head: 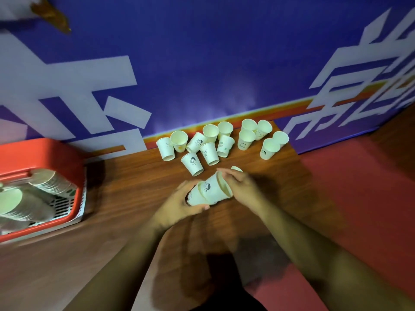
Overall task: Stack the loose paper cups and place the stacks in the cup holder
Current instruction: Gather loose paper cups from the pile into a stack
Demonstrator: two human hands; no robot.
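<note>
Both hands hold a short stack of white paper cups (pixel 208 191) tilted on its side above the wooden table (pixel 125 194). My left hand (pixel 179 203) grips the base end of the stack. My right hand (pixel 243 187) closes on the rim end. Several loose paper cups (pixel 211 142) stand upright in a cluster at the table's far edge, some with small printed figures. Another cup (pixel 237 169) peeks out just behind my right hand. At the left, the red cup holder basket (pixel 45 158) holds stacks of cups (pixel 54 182) lying on their sides.
A blue banner with large white characters (pixel 202 63) rises right behind the cups. The table ends at the right, where a red floor (pixel 359 187) shows. The basket sits near the table's left side.
</note>
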